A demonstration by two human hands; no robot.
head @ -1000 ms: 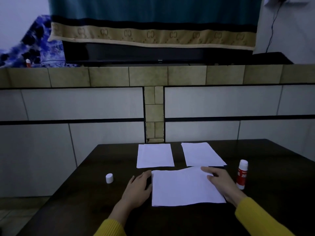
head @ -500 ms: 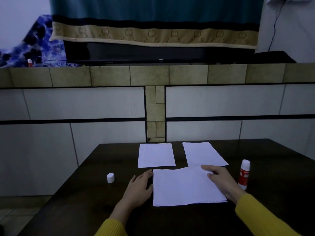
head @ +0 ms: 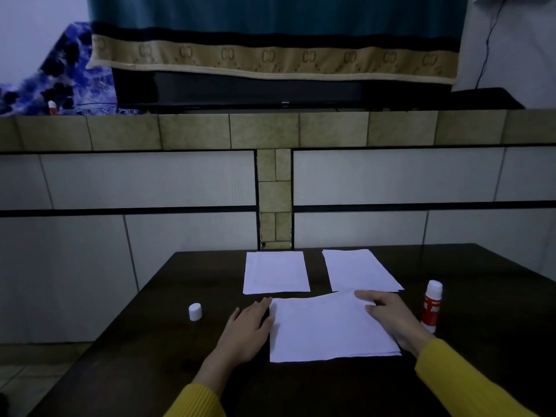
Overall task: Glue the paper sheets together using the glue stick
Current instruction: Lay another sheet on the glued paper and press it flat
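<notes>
Neither hand pinches anything: the left hand lies flat on the table, fingers straight and together, their tips touching the left edge of the near sheet, while the right hand rests palm down on that sheet's right part, fingers spread and reaching toward its far edge. Both wrists wear yellow sleeves. The near sheet lies close to the table's near edge, roughly at the middle; layered edges show at its right corner, so it may be more than one sheet. Beyond it, toward the far edge, lie the left sheet and the right stack, side by side with a strip of dark table between them; the near sheet's far right corner overlaps the right stack. The glue stick stands upright and uncapped just right of the right hand. Its cap stands well apart, toward the table's left edge
</notes>
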